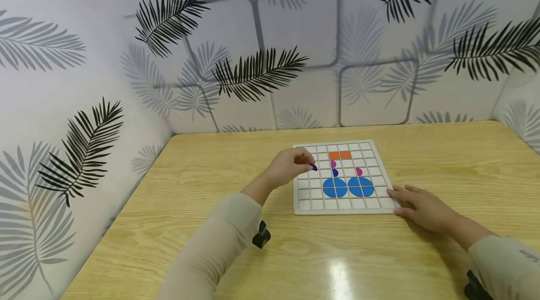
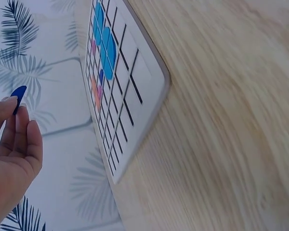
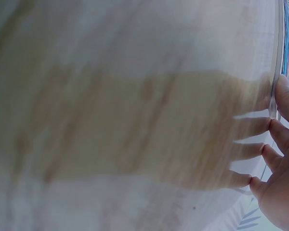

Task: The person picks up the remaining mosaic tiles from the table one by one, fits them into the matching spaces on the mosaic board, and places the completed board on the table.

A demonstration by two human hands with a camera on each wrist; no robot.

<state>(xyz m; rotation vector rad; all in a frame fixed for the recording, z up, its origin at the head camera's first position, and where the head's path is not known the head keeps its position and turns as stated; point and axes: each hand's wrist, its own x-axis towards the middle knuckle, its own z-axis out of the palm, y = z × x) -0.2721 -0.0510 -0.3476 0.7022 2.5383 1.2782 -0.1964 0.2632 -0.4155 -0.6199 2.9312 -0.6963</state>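
Note:
Between thumb and fingertips, my left hand (image 1: 290, 167) pinches a dark blue half-round piece (image 2: 19, 96), held over the left part of a white grid board (image 1: 303, 205). On the board lie two orange squares (image 1: 340, 155), a magenta half-round (image 1: 333, 164) above a dark blue half-round (image 1: 335, 173), another magenta half-round (image 1: 359, 171), and two blue circles (image 1: 335, 188) made of quarter pieces. At the board's lower right corner my right hand (image 1: 422, 208) rests with its fingers spread, the thumb and a finger touching the edge. In the right wrist view its fingertips meet the table.
The board lies on a light wooden table (image 1: 202, 187) whose far edge meets a wall (image 1: 295, 98) with a leaf pattern. Another patterned wall stands on the left. Black wrist devices (image 1: 261, 235) sit under both sleeves.

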